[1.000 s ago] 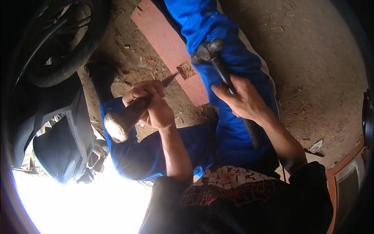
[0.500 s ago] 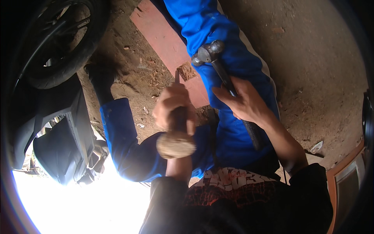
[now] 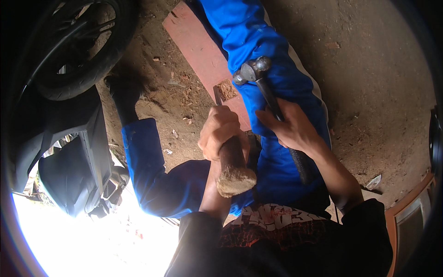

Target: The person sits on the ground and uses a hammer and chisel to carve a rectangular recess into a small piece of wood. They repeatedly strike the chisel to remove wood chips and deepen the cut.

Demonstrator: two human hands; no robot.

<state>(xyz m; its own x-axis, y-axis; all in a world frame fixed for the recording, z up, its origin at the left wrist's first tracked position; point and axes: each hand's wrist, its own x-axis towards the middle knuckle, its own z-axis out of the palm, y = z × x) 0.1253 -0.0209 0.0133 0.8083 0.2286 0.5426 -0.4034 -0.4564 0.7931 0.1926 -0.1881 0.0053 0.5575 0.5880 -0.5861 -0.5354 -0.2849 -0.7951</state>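
Chisel (image 3: 229, 152) clenched in left hand (image 3: 220, 131) points up-left at plank (image 3: 196, 44); right hand (image 3: 288, 129) grasps hammer (image 3: 263, 87).

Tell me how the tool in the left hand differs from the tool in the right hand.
The chisel in the left hand has a thick wooden handle with a battered, mushroomed butt; the hammer in the right hand has a slim dark handle and a rounded metal head. The chisel's blade tip rests by the notch in the reddish board; the hammer's head is lifted over the blue trouser leg. Both are gripped around their handles.
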